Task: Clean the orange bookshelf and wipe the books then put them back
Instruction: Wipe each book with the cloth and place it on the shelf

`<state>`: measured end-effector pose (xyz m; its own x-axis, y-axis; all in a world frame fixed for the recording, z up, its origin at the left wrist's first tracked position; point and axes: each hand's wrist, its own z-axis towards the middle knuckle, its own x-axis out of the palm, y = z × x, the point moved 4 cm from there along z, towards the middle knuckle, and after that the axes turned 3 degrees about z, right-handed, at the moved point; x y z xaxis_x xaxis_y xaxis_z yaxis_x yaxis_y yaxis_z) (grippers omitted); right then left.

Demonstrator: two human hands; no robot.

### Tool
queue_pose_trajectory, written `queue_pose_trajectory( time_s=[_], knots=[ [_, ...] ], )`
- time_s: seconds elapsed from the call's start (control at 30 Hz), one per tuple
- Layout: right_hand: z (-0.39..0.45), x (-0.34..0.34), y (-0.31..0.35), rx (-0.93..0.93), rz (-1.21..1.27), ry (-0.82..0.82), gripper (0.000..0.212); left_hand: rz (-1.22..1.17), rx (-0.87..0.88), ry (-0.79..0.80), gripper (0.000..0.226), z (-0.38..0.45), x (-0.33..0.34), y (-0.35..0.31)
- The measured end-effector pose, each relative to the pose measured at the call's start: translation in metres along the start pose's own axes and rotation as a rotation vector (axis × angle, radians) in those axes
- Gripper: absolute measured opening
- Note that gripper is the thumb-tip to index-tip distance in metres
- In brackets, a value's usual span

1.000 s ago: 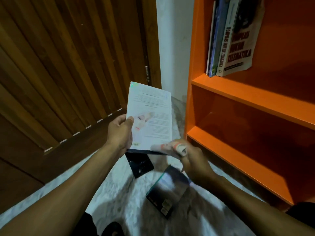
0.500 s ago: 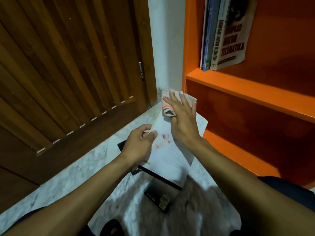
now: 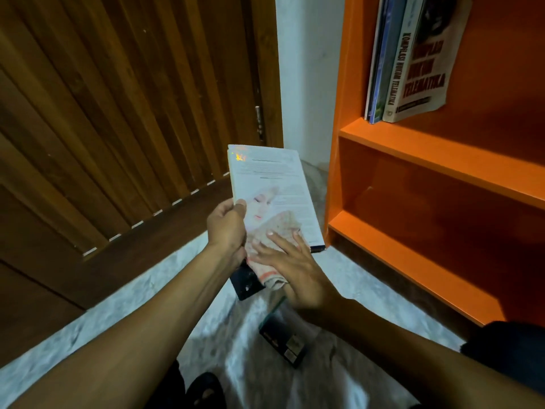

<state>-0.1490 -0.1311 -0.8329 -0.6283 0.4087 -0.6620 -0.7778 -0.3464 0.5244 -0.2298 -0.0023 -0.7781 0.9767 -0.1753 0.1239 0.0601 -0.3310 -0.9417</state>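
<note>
Near the middle of the frame the left hand grips a pale-covered book by its left edge, thumb curled over the cover and fingers wrapped behind, holding it tilted with its top end pointing toward the upper part of the picture. The left forearm runs up from the lower left corner. The right hand comes in from the lower right, its fingers straight and spread, palm down, pressing a crumpled cloth flat against the lower part of the cover; the hand is not curled round anything. Below the held book, two dark books lie on the marbled floor: one just under the hands, partly hidden by them, the other lower, in the centre bottom. The orange bookshelf fills the right side of the frame; on its upper shelf, at the upper right, several books stand upright against the left wall. A wooden slatted door takes up the upper left.
</note>
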Motion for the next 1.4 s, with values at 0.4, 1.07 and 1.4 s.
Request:
queue_pose_trajectory(
  time_s=[0.4,1.07,1.4],
  knots=[
    [-0.027,-0.054,-0.039,0.748,0.409,-0.204,0.018,-0.132,-0.013,0.010,0.024,0.015,-0.028,-0.033],
    [0.001,-0.074,-0.019,0.812,0.679,-0.453,0.029,0.610,0.584,0.267,0.061,-0.041,0.029,-0.025],
    [0.002,-0.048,0.023,0.302,-0.261,-0.146,0.061,0.228,0.270,0.026,0.082,-0.035,0.026,-0.001]
  ],
)
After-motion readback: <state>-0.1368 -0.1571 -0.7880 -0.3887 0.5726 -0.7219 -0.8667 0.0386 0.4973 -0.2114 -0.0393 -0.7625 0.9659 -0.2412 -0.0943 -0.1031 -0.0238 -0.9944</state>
